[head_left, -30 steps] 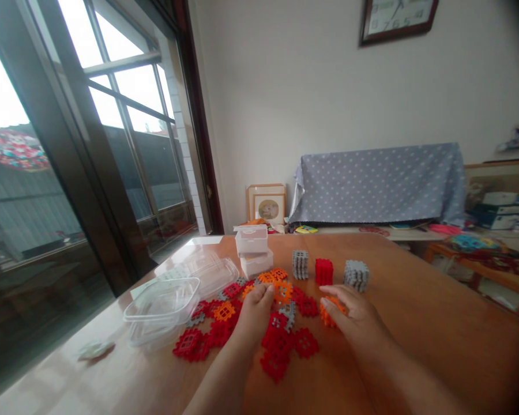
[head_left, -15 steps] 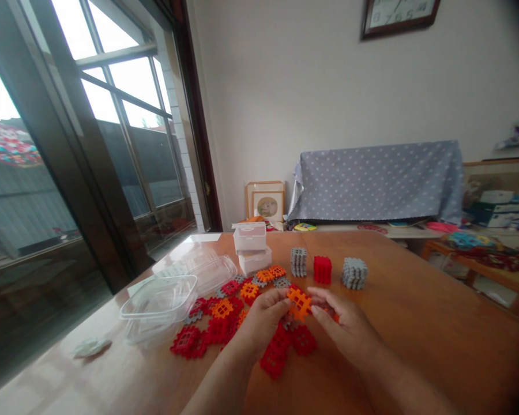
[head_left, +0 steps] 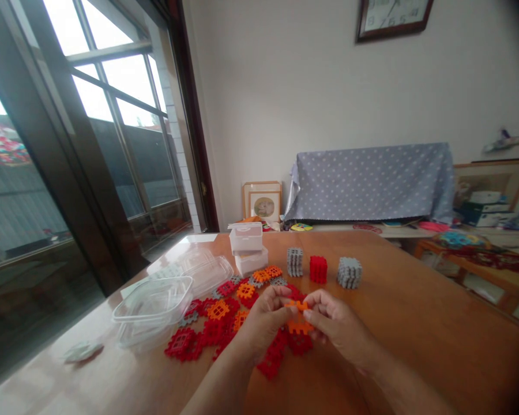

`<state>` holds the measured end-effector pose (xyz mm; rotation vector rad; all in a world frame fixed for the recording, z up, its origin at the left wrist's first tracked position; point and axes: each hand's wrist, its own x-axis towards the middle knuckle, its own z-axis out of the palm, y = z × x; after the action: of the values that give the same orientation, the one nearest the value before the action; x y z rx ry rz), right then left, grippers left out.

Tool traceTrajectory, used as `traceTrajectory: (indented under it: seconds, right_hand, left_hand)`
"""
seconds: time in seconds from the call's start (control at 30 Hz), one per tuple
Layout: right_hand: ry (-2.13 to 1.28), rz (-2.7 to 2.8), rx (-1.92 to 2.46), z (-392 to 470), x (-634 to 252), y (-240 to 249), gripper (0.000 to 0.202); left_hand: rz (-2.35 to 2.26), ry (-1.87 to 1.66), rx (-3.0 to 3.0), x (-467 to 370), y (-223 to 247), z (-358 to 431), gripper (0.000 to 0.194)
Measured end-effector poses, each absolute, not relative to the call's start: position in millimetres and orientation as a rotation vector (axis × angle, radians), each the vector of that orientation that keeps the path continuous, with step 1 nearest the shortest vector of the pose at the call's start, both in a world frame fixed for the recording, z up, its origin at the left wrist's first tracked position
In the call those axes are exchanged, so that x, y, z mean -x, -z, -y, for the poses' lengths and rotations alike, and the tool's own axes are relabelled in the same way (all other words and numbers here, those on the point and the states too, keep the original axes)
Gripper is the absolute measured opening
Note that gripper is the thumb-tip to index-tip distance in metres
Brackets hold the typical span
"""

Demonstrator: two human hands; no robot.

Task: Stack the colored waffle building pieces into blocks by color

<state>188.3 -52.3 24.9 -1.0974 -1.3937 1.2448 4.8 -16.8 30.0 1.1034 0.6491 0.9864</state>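
Observation:
Orange interlocking plastic building tiles (head_left: pixel 300 326) with notched edges are held between my two hands, above the loose tiles. My left hand (head_left: pixel 266 317) pinches their left side with thumb and fingers. On the right side, my right hand (head_left: pixel 335 320) grips them the same way. One tile faces me and another seems to meet it at its top edge, though fingers partly hide the join. Below and to the left lies a spread of red tiles (head_left: pixel 211 332), with orange tiles (head_left: pixel 218 310) and grey tiles (head_left: pixel 189 319) among them.
Beyond my hands stand a grey block (head_left: pixel 294 262), a red block (head_left: pixel 318 269) and another grey block (head_left: pixel 349 272). White boxes (head_left: pixel 247 239) are stacked behind the tiles. Clear plastic tubs (head_left: pixel 153 302) and a crumpled pale packet (head_left: pixel 83 351) occupy the left of the wooden table (head_left: pixel 415 323).
The orange tile, earlier tilted with its windowed face showing, has been turned, and a second orange piece now shows against it. My hands have drawn closer together. The view has shifted slightly right.

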Motion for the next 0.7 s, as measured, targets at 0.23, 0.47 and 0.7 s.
traceTrajectory:
  seconds: [0.23,0.47,0.7]
  right_hand:
    - [-1.341,1.204,1.027,51,-192,-29,0.032]
    - [-0.812,1.642,1.233,44,-209,-22,0.066]
    - [-0.526,1.935,1.247,47,-218,-27,0.059]
  left_hand:
    - [-0.632,-0.994,-1.018,-8,-20,15,0.03]
    - [-0.69,-1.023,-1.037,-3,-22,11,0.021]
    - [-0.707,-0.951,-1.086,-2,-21,13,0.023]
